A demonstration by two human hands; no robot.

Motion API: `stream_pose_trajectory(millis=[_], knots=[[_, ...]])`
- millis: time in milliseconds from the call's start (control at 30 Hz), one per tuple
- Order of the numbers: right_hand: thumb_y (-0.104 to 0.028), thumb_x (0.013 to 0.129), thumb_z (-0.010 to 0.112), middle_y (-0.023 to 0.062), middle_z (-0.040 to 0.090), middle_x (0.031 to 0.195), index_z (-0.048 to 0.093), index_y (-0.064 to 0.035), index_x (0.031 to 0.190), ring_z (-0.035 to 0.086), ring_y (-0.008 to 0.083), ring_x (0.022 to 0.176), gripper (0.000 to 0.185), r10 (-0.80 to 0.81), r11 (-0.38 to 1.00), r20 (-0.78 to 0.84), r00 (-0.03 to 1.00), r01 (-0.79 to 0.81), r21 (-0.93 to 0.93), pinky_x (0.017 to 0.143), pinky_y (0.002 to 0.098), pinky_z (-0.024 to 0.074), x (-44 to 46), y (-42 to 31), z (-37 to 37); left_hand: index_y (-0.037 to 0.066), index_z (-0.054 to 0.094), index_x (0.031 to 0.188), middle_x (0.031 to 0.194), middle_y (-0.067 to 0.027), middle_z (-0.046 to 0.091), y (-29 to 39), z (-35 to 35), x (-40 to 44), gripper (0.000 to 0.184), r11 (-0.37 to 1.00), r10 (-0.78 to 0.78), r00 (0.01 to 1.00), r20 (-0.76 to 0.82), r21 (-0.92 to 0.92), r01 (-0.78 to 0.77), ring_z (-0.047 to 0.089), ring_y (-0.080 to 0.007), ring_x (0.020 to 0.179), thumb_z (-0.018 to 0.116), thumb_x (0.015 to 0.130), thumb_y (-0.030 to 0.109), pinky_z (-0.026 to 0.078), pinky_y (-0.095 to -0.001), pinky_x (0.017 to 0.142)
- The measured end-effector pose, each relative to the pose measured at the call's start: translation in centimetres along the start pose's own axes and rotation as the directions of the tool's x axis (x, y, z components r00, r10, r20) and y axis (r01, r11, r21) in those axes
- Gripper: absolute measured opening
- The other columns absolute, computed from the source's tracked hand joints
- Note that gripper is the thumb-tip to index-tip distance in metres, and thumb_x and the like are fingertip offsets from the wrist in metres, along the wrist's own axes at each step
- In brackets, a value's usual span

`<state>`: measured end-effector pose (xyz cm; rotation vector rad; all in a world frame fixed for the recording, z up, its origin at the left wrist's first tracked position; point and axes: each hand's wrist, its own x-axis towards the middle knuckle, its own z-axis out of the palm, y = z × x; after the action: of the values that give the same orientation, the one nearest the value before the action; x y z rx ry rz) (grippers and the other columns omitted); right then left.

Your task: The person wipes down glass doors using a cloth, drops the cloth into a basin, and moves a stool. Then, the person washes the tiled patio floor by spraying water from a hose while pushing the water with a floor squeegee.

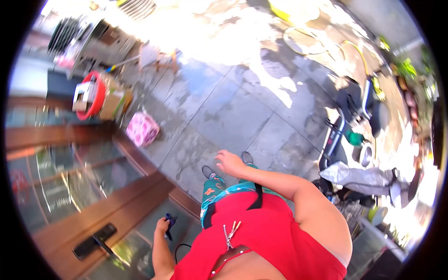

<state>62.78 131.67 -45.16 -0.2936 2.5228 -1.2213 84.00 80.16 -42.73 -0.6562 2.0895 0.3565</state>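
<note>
My left hand (163, 225) is down at my left side, beside the brown-framed glass door. Its fingers are closed round a small dark blue object (171, 226), too blurred for me to name its kind. In front of my body, above my feet, hovers my right hand (230, 163), with loosely bent fingers that are apart and nothing in them. Below it are my striped shoes (246, 157) and teal patterned trousers (213, 190).
The door (135, 196) with its black handle (95, 241) stands close on the left. Along that side are a pink patterned bag (143, 129) and a red basin (95, 95) by a cardboard box. A bicycle-like machine (337, 135) and grey cover (359, 176) lie right; a yellow hose (358, 52) is further off.
</note>
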Motion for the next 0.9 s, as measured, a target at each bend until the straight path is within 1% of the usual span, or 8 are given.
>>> stream_pose_trajectory(millis=[100,133,233,267,433,600,733,900], knots=[[-0.028,0.086,0.062,0.0167,0.055,0.12,0.062,-0.0088,0.113,0.06,0.0353,0.1,0.033,0.053,0.994,-0.005,0.999,-0.053,0.099,0.087,0.0439,0.0489,1.2,-1.2,-4.3,0.001,0.063,0.107,0.097,-0.0186,0.067,13.1,-2.1,0.5,0.026,0.928,0.335,0.92,-0.202,-0.099,-0.36,0.064,-0.0316,0.092,0.057,0.088,0.017,0.047,-0.0396,0.083],[-0.029,0.087,0.061,0.0165,0.055,0.119,0.061,-0.0094,0.116,0.06,0.0341,0.102,0.035,0.083,0.987,0.042,0.996,-0.088,0.131,0.088,0.0431,0.0485,2.0,-1.8,-5.6,-0.003,0.061,0.105,0.086,-0.0126,0.065,18.5,-3.3,-0.4,0.023,0.866,0.404,0.886,-0.228,-0.216,-0.45,0.06,-0.0197,0.079,0.055,0.09,0.013,0.047,-0.0329,0.075],[-0.035,0.089,0.06,0.0181,0.053,0.123,0.057,-0.0097,0.125,0.059,0.034,0.107,0.043,0.057,0.982,0.18,0.982,-0.087,0.166,0.091,0.0415,0.0473,4.9,-3.4,-8.1,-0.001,0.061,0.11,0.09,-0.0036,0.062,31.0,-7.7,-2.8,0.024,0.729,0.439,0.888,-0.138,-0.524,-0.441,0.054,-0.0109,0.084,0.054,0.093,0.015,0.045,-0.0286,0.076],[-0.036,0.09,0.06,0.019,0.053,0.125,0.055,-0.0096,0.128,0.058,0.0346,0.108,0.047,0.038,0.983,0.226,0.973,-0.077,0.167,0.092,0.0412,0.0469,5.8,-3.7,-8.6,0.0,0.059,0.117,0.096,-0.0012,0.062,34.7,-8.8,-3.8,0.027,0.598,0.564,0.792,-0.235,-0.545,-0.588,0.053,-0.009,0.086,0.053,0.096,0.016,0.044,-0.0262,0.079],[-0.044,0.088,0.063,0.0229,0.038,0.145,0.026,-0.0086,0.149,0.048,0.0348,0.125,0.079,-0.11,0.935,0.128,0.986,0.059,0.351,0.099,0.0393,0.0434,10.1,-3.8,-11.3,-0.002,0.045,0.136,0.128,-0.0064,0.056,47.5,-15.1,-3.6,0.049,0.502,0.595,0.799,-0.081,-0.739,-0.45,0.051,-0.0145,0.116,0.049,0.1,0.032,0.037,-0.0285,0.101],[-0.05,0.079,0.072,0.024,0.029,0.15,-0.002,-0.0034,0.152,0.056,0.0299,0.113,0.114,0.17,0.7,0.124,0.978,-0.208,0.683,0.081,0.0383,0.0525,11.8,-6.1,-21.5,0.003,0.045,0.138,0.131,-0.0089,0.055,59.9,-20.2,-3.5,0.063,0.587,0.74,0.597,0.309,-0.73,-0.35,0.051,-0.0162,0.119,0.038,0.099,0.053,0.037,-0.0327,0.104],[-0.026,0.081,0.074,0.0211,0.045,0.132,-0.003,-0.0125,0.153,0.058,0.0263,0.107,0.106,0.307,0.606,-0.098,0.947,-0.115,0.787,0.076,0.0347,0.0554,13.1,-1.6,-26.0,0.005,0.051,0.131,0.126,-0.0083,0.058,70.7,-20.3,-4.4,0.061,0.651,0.752,0.493,0.437,-0.608,-0.455,0.053,-0.0154,0.117,0.031,0.101,0.054,0.04,-0.0346,0.102],[-0.002,0.08,0.059,0.0145,0.057,0.122,0.027,-0.0071,0.148,0.061,0.022,0.104,0.076,0.5,0.525,-0.228,0.836,-0.082,0.847,0.088,0.0332,0.0511,14.9,6.8,-32.7,0.012,0.057,0.123,0.109,0.0007,0.059,83.4,-18.1,-4.3,0.055,0.61,0.789,0.351,0.504,-0.577,-0.543,0.051,-0.0117,0.096,0.034,0.1,0.056,0.039,-0.0304,0.088]])
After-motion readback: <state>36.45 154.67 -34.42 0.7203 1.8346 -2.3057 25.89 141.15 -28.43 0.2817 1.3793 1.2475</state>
